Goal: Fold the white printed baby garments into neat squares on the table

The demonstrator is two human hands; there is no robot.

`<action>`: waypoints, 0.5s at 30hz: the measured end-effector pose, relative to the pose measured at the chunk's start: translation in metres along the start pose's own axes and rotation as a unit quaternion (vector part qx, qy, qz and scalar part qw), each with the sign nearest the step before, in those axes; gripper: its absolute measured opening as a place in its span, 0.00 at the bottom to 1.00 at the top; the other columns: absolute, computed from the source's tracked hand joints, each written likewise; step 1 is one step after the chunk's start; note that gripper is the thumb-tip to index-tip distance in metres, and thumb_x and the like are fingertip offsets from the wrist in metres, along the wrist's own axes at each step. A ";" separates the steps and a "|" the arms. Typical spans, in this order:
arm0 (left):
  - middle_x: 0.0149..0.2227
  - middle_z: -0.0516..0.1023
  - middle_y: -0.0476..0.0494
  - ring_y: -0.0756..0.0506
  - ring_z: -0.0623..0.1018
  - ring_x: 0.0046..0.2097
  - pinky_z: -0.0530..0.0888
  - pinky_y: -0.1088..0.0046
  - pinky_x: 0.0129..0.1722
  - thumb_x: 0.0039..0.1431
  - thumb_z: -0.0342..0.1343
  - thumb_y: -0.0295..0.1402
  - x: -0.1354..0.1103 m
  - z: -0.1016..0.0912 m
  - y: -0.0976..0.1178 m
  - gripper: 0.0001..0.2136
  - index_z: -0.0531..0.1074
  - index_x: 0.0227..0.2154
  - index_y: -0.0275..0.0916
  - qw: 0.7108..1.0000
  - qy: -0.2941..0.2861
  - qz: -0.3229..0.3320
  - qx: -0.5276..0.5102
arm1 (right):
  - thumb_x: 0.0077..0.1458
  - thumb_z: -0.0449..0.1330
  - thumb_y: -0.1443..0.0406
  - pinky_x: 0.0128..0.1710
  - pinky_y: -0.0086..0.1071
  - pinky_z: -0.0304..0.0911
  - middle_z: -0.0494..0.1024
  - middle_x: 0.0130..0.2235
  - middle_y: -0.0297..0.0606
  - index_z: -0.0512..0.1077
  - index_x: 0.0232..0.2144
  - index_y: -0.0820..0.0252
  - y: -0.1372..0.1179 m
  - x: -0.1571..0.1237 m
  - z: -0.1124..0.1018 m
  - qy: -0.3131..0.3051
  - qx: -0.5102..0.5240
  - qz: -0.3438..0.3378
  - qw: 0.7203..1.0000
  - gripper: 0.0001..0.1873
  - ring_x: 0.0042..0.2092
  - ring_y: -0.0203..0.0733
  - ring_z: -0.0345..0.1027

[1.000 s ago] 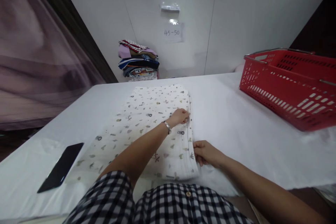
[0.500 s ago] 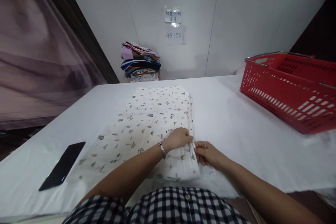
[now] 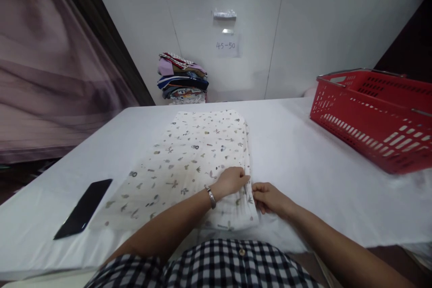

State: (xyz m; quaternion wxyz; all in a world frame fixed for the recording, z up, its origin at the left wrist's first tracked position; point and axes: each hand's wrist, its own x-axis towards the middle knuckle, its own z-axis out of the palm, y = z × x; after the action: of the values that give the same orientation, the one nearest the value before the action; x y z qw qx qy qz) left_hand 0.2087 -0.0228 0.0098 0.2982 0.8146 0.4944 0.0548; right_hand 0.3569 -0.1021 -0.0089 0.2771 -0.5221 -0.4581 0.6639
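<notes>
A white cloth [image 3: 189, 157] printed with small plants and shapes lies folded in layers on the white-covered table [image 3: 290, 144]. My left hand [image 3: 232, 181], below a silver bracelet, rests on the cloth near its right edge. Its fingers are curled closed on the layered edge. Just beside it, my right hand [image 3: 270, 198] pinches the same right edge from outside, its fingertips partly hidden by the fabric. The cloth's right side shows several stacked layers.
A black phone [image 3: 83, 209] lies at the left of the table. The red basket [image 3: 371, 121] stands at the right. Behind the table's far edge is a pile of folded fabrics [image 3: 183, 76] against the wall. A pinkish curtain [image 3: 50, 63] hangs at the left.
Both hands stay at the cloth's right edge, with barely any movement. The view has shifted slightly. The upper paper on the wall now looks curled over.
</notes>
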 end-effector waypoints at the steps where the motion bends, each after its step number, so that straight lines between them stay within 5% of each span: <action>1: 0.25 0.74 0.48 0.48 0.70 0.28 0.60 0.74 0.26 0.53 0.49 0.40 0.000 0.000 0.000 0.12 0.70 0.22 0.40 1.000 0.001 -0.001 -0.001 | 0.44 0.55 0.65 0.13 0.21 0.43 0.67 0.17 0.26 0.67 0.24 0.61 -0.001 -0.002 0.001 -0.008 -0.012 0.000 1.000 0.04 0.14 0.25 0.55; 7: 0.23 0.72 0.50 0.49 0.70 0.27 0.61 0.75 0.26 0.54 0.47 0.42 -0.002 -0.002 -0.006 0.14 0.69 0.22 0.39 0.998 -0.006 0.020 -0.052 | 0.46 0.55 0.63 0.11 0.22 0.39 0.65 0.15 0.26 0.65 0.20 0.61 -0.004 -0.016 0.010 -0.097 -0.044 0.071 0.992 0.08 0.12 0.25 0.51; 10: 0.24 0.72 0.50 0.49 0.70 0.28 0.61 0.75 0.26 0.55 0.46 0.43 -0.002 -0.002 -0.008 0.14 0.68 0.22 0.39 0.997 -0.009 0.032 -0.076 | 0.46 0.54 0.63 0.12 0.23 0.38 0.63 0.14 0.25 0.63 0.18 0.60 -0.003 -0.020 0.013 -0.087 0.007 0.074 0.993 0.09 0.13 0.26 0.49; 15: 0.25 0.73 0.49 0.49 0.70 0.29 0.62 0.76 0.26 0.54 0.48 0.43 -0.006 -0.004 -0.009 0.14 0.69 0.23 0.39 0.995 -0.018 0.035 -0.094 | 0.41 0.54 0.68 0.17 0.23 0.40 0.57 0.13 0.24 0.67 0.17 0.62 -0.002 -0.021 0.014 -0.019 0.027 -0.019 0.999 0.05 0.17 0.25 0.45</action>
State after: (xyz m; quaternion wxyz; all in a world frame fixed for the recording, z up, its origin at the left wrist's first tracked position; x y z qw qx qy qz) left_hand 0.1973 -0.0234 0.0093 0.3807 0.8003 0.4531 0.0967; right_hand 0.3501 -0.1235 0.0030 0.2947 -0.4932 -0.4549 0.6804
